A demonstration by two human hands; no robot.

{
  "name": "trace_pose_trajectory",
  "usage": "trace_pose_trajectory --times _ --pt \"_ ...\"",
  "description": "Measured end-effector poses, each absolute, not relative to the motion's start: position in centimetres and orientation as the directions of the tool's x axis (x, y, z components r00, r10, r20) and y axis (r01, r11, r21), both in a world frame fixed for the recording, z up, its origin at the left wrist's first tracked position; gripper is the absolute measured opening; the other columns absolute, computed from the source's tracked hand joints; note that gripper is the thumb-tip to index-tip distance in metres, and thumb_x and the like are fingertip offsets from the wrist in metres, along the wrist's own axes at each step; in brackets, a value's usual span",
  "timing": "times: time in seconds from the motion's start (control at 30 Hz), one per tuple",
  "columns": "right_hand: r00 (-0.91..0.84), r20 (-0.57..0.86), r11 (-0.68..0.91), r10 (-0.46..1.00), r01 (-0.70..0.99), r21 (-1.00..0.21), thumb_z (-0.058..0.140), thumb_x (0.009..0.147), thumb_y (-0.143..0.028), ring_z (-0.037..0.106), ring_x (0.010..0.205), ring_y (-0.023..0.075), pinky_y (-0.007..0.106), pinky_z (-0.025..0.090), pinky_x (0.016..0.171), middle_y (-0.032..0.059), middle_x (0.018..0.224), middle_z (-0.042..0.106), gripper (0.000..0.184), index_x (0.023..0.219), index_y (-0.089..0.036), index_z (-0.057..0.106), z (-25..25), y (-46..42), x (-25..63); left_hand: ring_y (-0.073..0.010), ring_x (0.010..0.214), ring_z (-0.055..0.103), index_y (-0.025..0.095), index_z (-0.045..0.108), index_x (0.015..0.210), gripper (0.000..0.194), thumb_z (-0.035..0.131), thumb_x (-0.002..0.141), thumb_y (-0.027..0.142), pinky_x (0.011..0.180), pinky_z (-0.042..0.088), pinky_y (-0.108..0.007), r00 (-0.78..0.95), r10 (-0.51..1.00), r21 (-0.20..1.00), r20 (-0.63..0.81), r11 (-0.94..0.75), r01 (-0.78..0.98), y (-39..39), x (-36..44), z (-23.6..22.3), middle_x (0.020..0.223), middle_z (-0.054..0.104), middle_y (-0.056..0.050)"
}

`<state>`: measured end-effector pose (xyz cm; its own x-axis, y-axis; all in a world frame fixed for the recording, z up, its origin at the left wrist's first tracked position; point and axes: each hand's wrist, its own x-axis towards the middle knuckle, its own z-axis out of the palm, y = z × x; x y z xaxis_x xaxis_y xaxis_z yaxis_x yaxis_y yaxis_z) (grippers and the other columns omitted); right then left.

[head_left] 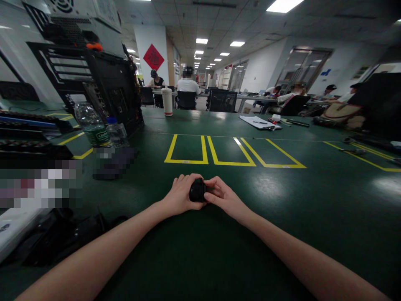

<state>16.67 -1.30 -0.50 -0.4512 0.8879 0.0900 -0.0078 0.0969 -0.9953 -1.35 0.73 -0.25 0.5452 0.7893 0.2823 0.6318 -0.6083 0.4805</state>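
Note:
Between my two hands, just above or on the green tabletop, is a small black rounded object point(197, 191) with a glossy face. Its exact kind does not show. My left hand point(183, 192) is wrapped round its left side, with the thumb beneath and the fingers over the top. From the right, my right hand point(223, 195) pinches its edge between thumb and fingertips. The fingers hide part of the object.
Yellow tape outlines point(232, 151) mark the green table point(200, 251) beyond my hands. On the left stand a black computer case point(115, 83), a water bottle point(90, 121) and a smaller bottle point(117, 131). Farther back are a white tumbler point(167, 101) and a clipboard point(260, 122).

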Motion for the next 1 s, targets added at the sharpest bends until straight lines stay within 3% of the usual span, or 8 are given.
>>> trace_pose_trajectory --times 0.17,0.3,0.47,0.6,0.73,1.0 --pt "-0.381 0.061 0.098 0.923 0.081 -0.992 0.054 0.076 -0.031 0.055 0.082 0.0145 0.030 0.048 0.067 0.0030 0.098 0.052 0.024 0.097 -0.022 0.046 -0.61 -1.19 16.50 -0.0229 0.084 0.045 0.026 0.036 0.111 0.059 0.064 0.062 0.040 0.071 0.034 -0.034 0.552 0.777 0.471 0.302 -0.625 0.623 0.75 -1.36 -0.28 0.099 0.049 -0.003" --pt "-0.398 0.027 0.083 0.917 0.124 -0.989 0.052 0.077 -0.030 0.055 0.084 0.0151 0.032 0.048 0.070 0.0042 0.101 0.051 0.025 0.100 -0.021 0.047 -0.42 -1.14 16.61 -0.0228 0.084 0.044 0.026 0.036 0.112 0.059 0.064 0.062 0.041 0.072 0.034 -0.034 0.554 0.775 0.473 0.302 -0.627 0.619 0.87 -1.39 -0.47 0.100 0.049 -0.003" --pt "-0.453 0.080 0.092 0.888 0.005 -0.996 0.060 0.072 -0.024 0.054 0.094 0.0157 0.035 0.045 0.082 0.0020 0.103 0.051 0.028 0.096 -0.022 0.046 -0.23 -1.30 16.70 -0.0224 0.085 0.044 0.026 0.036 0.111 0.058 0.064 0.063 0.040 0.072 0.034 -0.034 0.557 0.778 0.480 0.290 -0.622 0.619 0.77 -1.48 -0.25 0.100 0.048 -0.004" --pt "-0.398 0.068 0.098 0.915 0.056 -0.994 0.053 0.076 -0.032 0.056 0.083 0.0149 0.032 0.048 0.070 0.0023 0.098 0.052 0.020 0.092 -0.022 0.048 -0.32 -1.33 16.49 -0.0226 0.084 0.044 0.025 0.035 0.112 0.058 0.062 0.064 0.042 0.071 0.035 -0.035 0.575 0.771 0.478 0.273 -0.627 0.615 0.59 -1.56 0.25 0.101 0.048 -0.004" --pt "-0.365 0.043 0.089 0.930 0.108 -0.990 0.053 0.076 -0.033 0.055 0.084 0.0153 0.030 0.048 0.067 0.0042 0.102 0.051 0.026 0.098 -0.021 0.046 -0.55 -1.12 16.40 -0.0224 0.083 0.044 0.025 0.035 0.112 0.058 0.063 0.064 0.041 0.071 0.034 -0.034 0.571 0.771 0.475 0.282 -0.629 0.615 0.70 -1.50 0.04 0.100 0.048 -0.004" --pt "-0.450 0.087 0.087 0.889 -0.021 -0.996 0.061 0.070 -0.021 0.053 0.097 0.0164 0.035 0.043 0.085 0.0017 0.103 0.051 0.029 0.094 -0.022 0.045 -0.50 -1.22 16.75 -0.0223 0.084 0.044 0.025 0.035 0.111 0.059 0.064 0.062 0.040 0.071 0.034 -0.034 0.553 0.778 0.473 0.298 -0.624 0.622 0.92 -1.46 -0.58 0.098 0.048 -0.003"
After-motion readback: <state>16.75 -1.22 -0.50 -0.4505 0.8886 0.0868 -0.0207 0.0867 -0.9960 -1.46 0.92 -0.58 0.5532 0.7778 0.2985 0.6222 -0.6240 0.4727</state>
